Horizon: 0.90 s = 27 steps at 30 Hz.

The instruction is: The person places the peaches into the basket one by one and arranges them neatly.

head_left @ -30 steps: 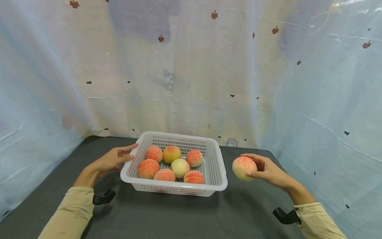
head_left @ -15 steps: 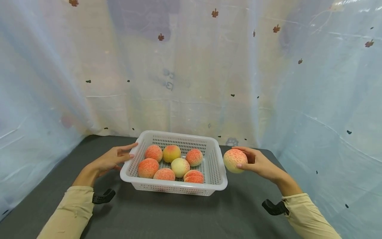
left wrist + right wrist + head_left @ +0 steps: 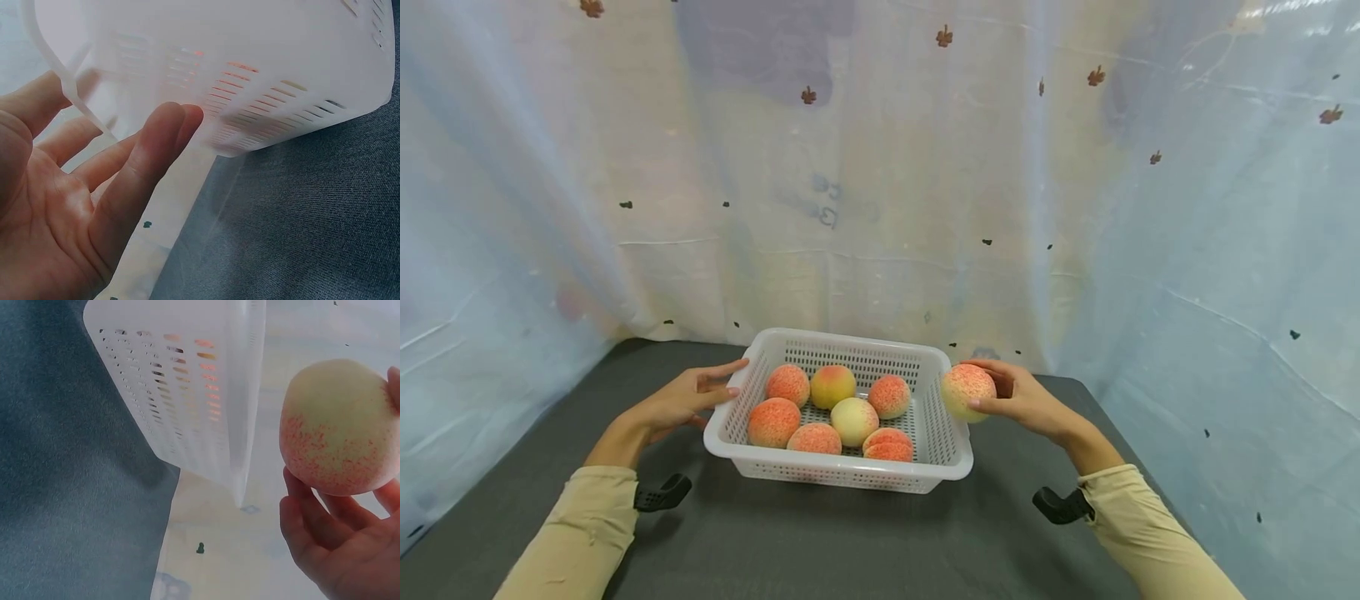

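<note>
My right hand (image 3: pixel 1022 402) grips a round peach (image 3: pixel 964 390), pale yellow with red speckles, thumb on its near side. In the head view the peach overlaps the right rim of a white plastic basket (image 3: pixel 850 479); the right wrist view shows a gap between peach and basket wall. My left hand (image 3: pixel 681 404) holds the basket's left rim, thumb and index finger over the edge, other fingers (image 3: pixel 164 128) under it against the outer wall. Several peaches lie inside, among them a yellow one (image 3: pixel 832 387), a pale one (image 3: pixel 853 422) and a red one (image 3: pixel 772 422).
The basket stands on a dark grey cloth-covered table (image 3: pixel 820 542). A pale patterned plastic curtain (image 3: pixel 880 208) hangs behind and at both sides. Black straps (image 3: pixel 662 493) sit at both wrists, below the beige sleeves.
My right hand has carried the peach left and slightly up, from beside the basket to its right rim. The left hand and the basket stay in place.
</note>
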Tool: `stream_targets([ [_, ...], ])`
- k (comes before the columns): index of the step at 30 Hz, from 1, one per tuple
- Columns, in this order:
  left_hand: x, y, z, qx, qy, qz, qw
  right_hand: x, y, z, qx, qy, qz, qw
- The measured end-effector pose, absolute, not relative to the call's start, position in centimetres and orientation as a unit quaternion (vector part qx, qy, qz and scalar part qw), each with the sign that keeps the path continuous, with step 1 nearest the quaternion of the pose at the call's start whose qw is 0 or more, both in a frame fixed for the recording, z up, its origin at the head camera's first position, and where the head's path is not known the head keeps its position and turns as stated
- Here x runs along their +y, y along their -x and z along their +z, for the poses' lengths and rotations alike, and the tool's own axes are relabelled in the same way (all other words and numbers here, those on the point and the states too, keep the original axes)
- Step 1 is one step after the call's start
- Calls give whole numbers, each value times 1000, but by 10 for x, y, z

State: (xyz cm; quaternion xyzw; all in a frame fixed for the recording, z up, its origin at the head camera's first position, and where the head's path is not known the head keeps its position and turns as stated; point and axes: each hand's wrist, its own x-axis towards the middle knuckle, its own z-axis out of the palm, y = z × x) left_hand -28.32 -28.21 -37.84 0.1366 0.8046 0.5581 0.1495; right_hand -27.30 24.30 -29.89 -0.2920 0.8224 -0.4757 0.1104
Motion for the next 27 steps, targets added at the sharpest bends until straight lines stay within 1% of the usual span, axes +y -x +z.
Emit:
stream_targets([
  [15, -281, 282, -378, 805, -136, 558, 149, 211, 289, -300, 830, 296, -456, 124],
  [27, -282, 284, -379, 805, -131, 560, 148, 191, 303, -311, 842, 294, -434, 131],
])
